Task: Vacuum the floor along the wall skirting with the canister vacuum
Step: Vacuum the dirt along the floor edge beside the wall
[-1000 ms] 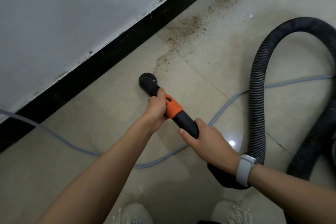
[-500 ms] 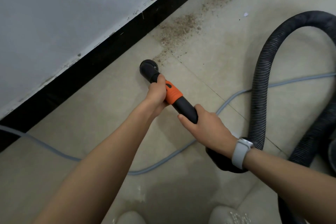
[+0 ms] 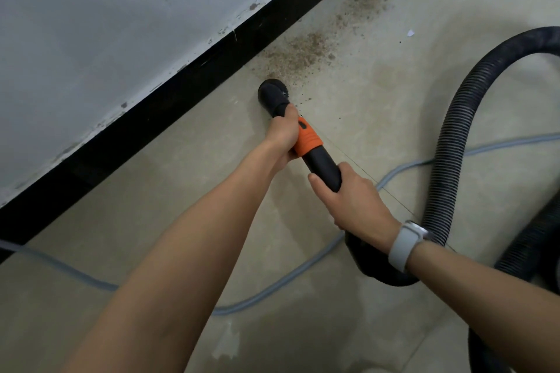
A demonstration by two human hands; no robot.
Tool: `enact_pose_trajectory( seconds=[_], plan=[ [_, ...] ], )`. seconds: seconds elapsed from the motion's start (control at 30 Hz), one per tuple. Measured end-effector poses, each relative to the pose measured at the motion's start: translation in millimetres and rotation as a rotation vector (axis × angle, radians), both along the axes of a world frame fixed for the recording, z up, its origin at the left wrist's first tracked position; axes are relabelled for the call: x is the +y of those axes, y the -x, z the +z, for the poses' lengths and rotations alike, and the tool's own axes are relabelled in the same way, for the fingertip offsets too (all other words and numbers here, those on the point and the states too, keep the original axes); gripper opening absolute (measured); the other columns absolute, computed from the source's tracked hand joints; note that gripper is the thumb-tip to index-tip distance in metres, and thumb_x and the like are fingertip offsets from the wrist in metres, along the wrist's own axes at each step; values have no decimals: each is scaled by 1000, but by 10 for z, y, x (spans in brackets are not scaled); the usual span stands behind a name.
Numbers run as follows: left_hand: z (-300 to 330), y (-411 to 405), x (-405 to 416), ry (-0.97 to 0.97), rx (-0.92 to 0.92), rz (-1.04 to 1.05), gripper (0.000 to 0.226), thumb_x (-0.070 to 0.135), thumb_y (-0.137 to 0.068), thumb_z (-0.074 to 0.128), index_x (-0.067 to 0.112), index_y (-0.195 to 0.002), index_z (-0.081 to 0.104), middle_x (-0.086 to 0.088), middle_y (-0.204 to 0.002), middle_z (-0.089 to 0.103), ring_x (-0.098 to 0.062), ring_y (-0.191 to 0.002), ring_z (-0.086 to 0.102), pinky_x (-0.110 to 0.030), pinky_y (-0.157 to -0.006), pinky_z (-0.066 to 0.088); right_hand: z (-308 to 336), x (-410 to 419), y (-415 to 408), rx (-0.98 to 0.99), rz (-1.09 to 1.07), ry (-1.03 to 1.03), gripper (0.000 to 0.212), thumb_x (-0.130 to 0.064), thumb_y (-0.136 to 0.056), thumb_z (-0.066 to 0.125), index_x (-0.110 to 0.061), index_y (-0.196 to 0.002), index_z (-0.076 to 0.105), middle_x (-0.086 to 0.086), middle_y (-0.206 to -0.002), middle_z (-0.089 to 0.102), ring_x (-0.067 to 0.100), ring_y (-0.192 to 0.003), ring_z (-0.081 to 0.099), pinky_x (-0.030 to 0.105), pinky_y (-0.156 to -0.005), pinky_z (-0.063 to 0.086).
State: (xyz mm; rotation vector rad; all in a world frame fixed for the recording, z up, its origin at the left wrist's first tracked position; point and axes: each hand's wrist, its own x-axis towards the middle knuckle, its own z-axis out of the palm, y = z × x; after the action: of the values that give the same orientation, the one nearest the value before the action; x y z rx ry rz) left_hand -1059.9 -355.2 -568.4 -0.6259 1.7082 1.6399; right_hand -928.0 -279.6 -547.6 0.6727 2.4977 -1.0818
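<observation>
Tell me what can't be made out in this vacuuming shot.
All in the head view:
- Vacuum canister: out of frame; the hose runs off the right edge.
- Nozzle mouth: faces the floor, so contact and any brush are hidden.
- Handle under the left hand and right hand: covered by the hands.
- Grey cable: both ends cut off by the edges.
- White speck near the dirt: too small to identify.

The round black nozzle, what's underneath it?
The round black vacuum nozzle covers its patch of beige tiled floor, so that spot is hidden. Brown gritty dirt shows just beyond it, beside the black skirting.
</observation>
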Motion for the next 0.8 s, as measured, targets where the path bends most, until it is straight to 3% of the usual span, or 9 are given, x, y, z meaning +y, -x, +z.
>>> enact_pose_trajectory(
  seconds=[0.13,0.3,0.47,0.63,0.8],
  plan=[
    [16,4,-111,5,-8,47,49,40,-101,33,3,-133,40,-17,-116,56,-25,-93,57,-41,-78,52,26,-36,48,-3,63,11,40,-58,-87,48,-19,-93,45,4,-75,60,27,-65,63,42,-64,56],
    [-7,-478,-444,31,-32,168,49,37,-101,33,0,-133,41,-16,-119,55,-29,-111,55,-41,-84,49,68,-199,-335,-49,218,-22,36,-56,-88,49,-20,-90,41,1,-75,56,26,-72,60,35,-63,47],
    [-26,-1018,-852,45,-76,325,50,38,-101,34,-1,-131,41,-14,-106,55,-23,-97,54,-38,-79,45,130,-373,-674,-79,396,2,35,-55,-90,48,-21,-94,40,-3,-74,52,22,-71,57,34,-65,47],
    [1,-1249,-898,33,-103,320,49,37,-101,34,-3,-130,41,-15,-104,56,-23,-94,57,-39,-77,47,168,-391,-885,-85,399,18,35,-55,-90,48,-20,-93,41,-4,-71,49,23,-73,57,34,-66,46],
    [23,-1291,-708,16,-112,303,51,36,-102,34,-3,-134,36,-16,-111,53,-24,-99,55,-42,-84,50,215,-254,-973,-89,355,-25,34,-56,-89,48,-23,-90,40,-7,-68,47,21,-69,55,33,-63,44]
  ],
)
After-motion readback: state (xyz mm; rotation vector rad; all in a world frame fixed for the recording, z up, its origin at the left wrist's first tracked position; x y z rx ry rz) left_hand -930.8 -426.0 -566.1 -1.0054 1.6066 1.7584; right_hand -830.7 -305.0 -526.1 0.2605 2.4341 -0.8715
